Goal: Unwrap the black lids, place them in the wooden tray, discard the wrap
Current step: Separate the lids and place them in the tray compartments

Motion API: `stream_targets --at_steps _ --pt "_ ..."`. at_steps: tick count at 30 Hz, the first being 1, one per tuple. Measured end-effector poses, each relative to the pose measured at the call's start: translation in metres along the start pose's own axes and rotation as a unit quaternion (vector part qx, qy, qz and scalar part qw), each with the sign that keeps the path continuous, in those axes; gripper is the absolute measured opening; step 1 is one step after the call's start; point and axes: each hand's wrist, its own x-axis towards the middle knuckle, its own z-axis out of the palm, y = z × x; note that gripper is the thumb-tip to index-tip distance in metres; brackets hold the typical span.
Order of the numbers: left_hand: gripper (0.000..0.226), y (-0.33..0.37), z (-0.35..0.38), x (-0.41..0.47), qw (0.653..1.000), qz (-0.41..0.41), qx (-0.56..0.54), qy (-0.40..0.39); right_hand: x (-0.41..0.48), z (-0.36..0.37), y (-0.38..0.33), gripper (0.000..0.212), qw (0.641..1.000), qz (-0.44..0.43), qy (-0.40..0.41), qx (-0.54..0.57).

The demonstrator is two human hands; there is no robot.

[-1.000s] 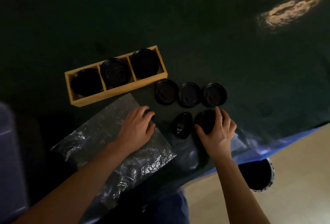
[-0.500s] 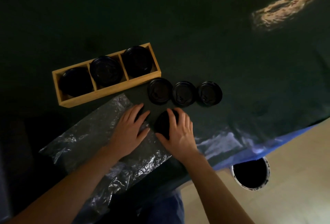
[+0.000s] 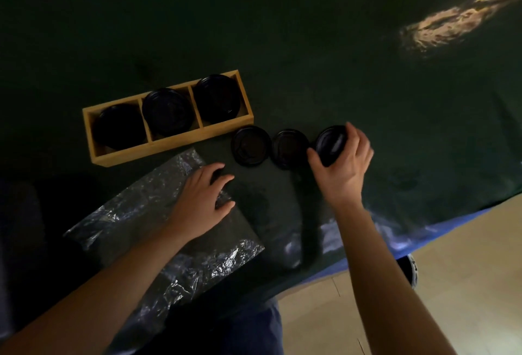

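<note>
Wrap [image 3: 158, 230], crinkled and shiny, lay nearest on the dark desk [image 3: 310, 43], pinned under the flat, empty left hand [image 3: 202, 202]; lifting that palm could let it slide off the near edge. Beyond, the right hand [image 3: 343, 162] clasped a tilted black lid [image 3: 329, 144], touching the middle lid [image 3: 289, 149] and possibly liable to knock it. Farthest, the wooden tray [image 3: 172, 144] looked full, so another lid might perch and slip.

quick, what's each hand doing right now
Left hand: open, palm down, resting flat on the plastic wrap.
Right hand: fingers closed around the rightmost black lid in the row on the table.
</note>
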Motion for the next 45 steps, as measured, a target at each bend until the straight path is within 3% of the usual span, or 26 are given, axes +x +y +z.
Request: stream_targets --at_steps 7,14,17,19,22,26,31,35,38,41,45 --pt "0.055 0.001 -0.004 0.007 1.000 -0.009 -0.006 0.007 0.022 0.011 0.024 0.094 0.977 0.039 -0.186 -0.097" --pt "0.053 0.003 -0.006 0.009 1.000 -0.010 -0.009 0.012 0.029 0.010 0.031 0.101 0.964 0.039 -0.248 -0.087" --pt "0.053 0.004 -0.007 0.009 1.000 -0.016 -0.004 0.010 0.031 0.003 0.034 0.099 0.971 0.048 -0.224 -0.076" --pt "0.054 0.004 -0.007 0.008 1.000 -0.019 -0.001 0.011 0.031 -0.002 0.031 0.100 0.984 0.066 -0.156 -0.052" --pt "0.055 0.005 -0.006 0.007 1.000 -0.018 -0.004 0.015 0.030 -0.002 0.011 0.102 0.996 -0.004 -0.092 -0.017" --pt "0.055 0.003 -0.009 0.009 1.000 -0.016 -0.009 0.017 0.030 0.021 -0.023 0.105 0.974 -0.116 -0.184 -0.066" --pt "0.055 0.001 -0.012 0.009 1.000 -0.016 -0.006 0.018 0.027 0.043 -0.032 0.104 0.950 -0.103 -0.274 -0.106" --pt "0.054 0.002 -0.015 0.007 1.000 -0.017 0.011 0.020 0.028 0.044 -0.030 0.095 0.959 -0.080 -0.259 -0.085" --pt "0.051 0.004 -0.016 0.006 1.000 -0.019 0.008 0.019 0.025 0.039 -0.036 0.095 0.980 -0.052 -0.192 -0.020" --pt "0.050 0.004 -0.017 0.006 0.999 -0.032 -0.008 0.019 0.016 0.041 -0.053 0.095 0.981 -0.100 -0.168 0.009" --pt "0.049 0.001 -0.023 0.002 0.997 -0.059 -0.029 0.036 0.005 0.062 -0.082 0.098 0.960 -0.167 -0.219 -0.052"
